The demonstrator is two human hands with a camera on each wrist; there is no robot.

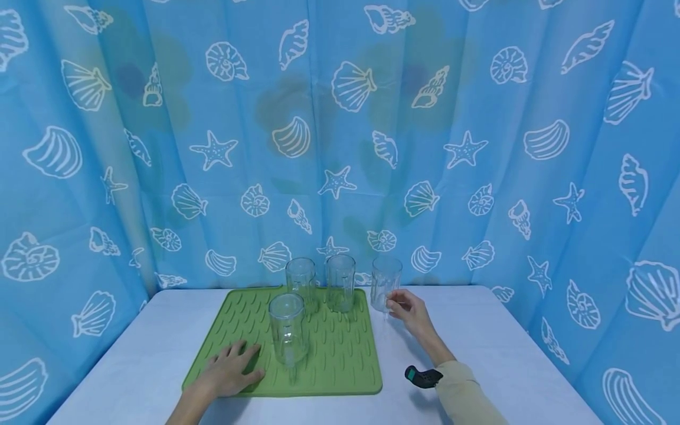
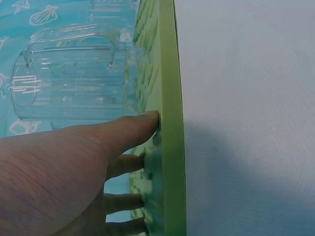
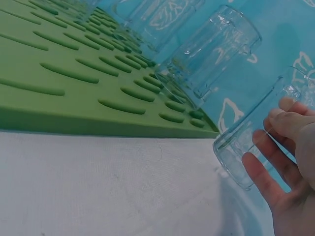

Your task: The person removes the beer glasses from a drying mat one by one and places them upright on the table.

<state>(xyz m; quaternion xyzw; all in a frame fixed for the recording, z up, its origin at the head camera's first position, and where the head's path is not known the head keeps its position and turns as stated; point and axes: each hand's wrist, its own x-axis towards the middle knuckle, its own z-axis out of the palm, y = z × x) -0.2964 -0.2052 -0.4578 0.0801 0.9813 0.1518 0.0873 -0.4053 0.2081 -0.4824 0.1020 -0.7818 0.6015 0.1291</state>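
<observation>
A clear glass mug [image 1: 386, 277] is at the back of the table, just off the right edge of a green ridged mat [image 1: 340, 372]. My right hand [image 1: 409, 310] pinches this mug at its near side, thumb against fingers; the right wrist view shows the lower fingers [image 3: 261, 177] stretched along the glass. On the mat, my left hand [image 1: 228, 369] rests with fingers spread near the front left edge, its thumb [image 2: 142, 125] at the rim. A second glass mug [image 1: 288, 330] stands upright beside it. Two more mugs, one left [image 1: 300, 274] and one right [image 1: 340, 280], stand at the mat's back.
A white-covered table [image 1: 451, 330] carries the mat and mugs. Behind it and along both sides hangs a blue curtain [image 1: 340, 147] printed with white shells and starfish. A black device [image 1: 423, 377] sits at my right wrist, by the beige sleeve [image 1: 467, 392].
</observation>
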